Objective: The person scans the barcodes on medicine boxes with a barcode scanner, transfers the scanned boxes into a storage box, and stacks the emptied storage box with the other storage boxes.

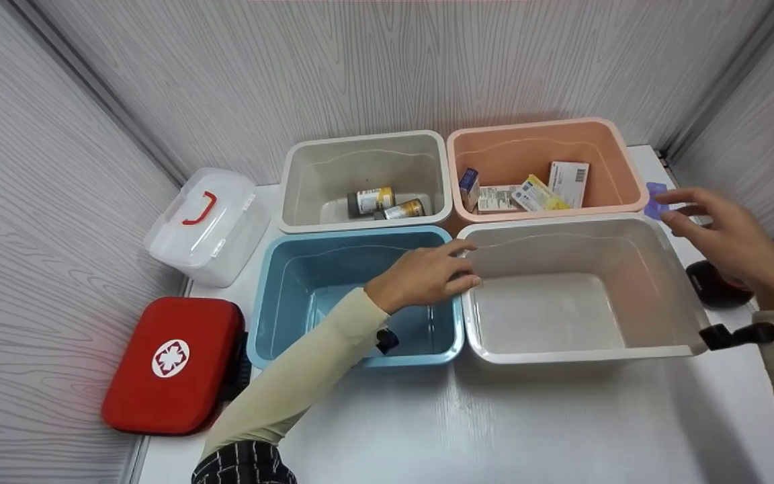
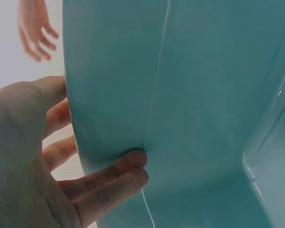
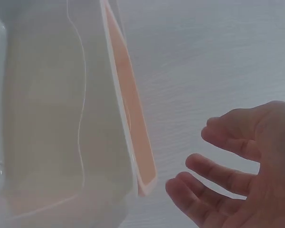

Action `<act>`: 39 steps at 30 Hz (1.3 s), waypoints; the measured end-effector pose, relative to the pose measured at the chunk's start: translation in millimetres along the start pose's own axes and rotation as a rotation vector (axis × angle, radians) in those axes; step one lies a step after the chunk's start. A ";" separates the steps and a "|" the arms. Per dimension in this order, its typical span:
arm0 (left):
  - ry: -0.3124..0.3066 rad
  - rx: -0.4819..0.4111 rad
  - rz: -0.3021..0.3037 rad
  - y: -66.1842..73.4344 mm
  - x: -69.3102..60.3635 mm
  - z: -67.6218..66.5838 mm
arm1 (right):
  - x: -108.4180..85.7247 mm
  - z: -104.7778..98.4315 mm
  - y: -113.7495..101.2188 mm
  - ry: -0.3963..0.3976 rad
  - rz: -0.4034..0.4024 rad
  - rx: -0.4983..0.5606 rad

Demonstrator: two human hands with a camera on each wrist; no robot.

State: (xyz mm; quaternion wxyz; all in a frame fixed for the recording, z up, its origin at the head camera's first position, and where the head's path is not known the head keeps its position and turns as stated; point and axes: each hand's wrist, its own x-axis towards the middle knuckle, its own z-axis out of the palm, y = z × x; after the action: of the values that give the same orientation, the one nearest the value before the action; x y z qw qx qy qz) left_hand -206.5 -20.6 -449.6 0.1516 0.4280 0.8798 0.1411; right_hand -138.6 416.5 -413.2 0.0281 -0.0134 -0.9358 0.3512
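Observation:
My left hand (image 1: 427, 274) is at the right rim of the blue bin (image 1: 353, 236), beside the off-white bin (image 1: 582, 226). Its fingers look fairly straight; in the left wrist view, two fingertips (image 2: 135, 159) lie against the blue wall and other fingers are outside the rim. My right hand (image 1: 736, 235) hovers past the off-white bin's far right corner. Its fingers (image 3: 223, 173) are loosely bent, with nothing between them in the right wrist view. Nearest to them is a small purple item (image 1: 656, 200), partly hidden behind the fingertips; I cannot tell its kind.
Behind stand a grey bin (image 1: 367, 140) with two medicine bottles (image 1: 387, 204) and an orange bin (image 1: 535, 129) with several medicine boxes (image 1: 535, 193). To the left are a clear-lidded box (image 1: 209, 222) and a red first-aid case (image 1: 172, 363). A dark round object (image 1: 716, 286) sits right.

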 end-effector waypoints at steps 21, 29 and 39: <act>0.153 0.148 -0.095 4.8 14.5 -14.0 | -92.1 35.5 66.8 -0.014 -0.045 0.095; 0.182 0.152 -0.148 5.5 31.0 -11.0 | -114.2 52.0 80.5 -0.113 0.061 0.244; 0.179 0.148 -0.186 5.5 38.4 -9.8 | -119.1 62.1 77.5 0.094 -0.038 0.261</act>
State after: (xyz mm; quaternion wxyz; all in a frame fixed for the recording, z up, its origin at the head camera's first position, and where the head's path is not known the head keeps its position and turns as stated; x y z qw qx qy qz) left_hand -229.0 12.2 -444.2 0.0531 0.3403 0.9336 0.0989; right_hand -23.2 428.8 -516.0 0.0799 -0.0084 -0.8800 0.4681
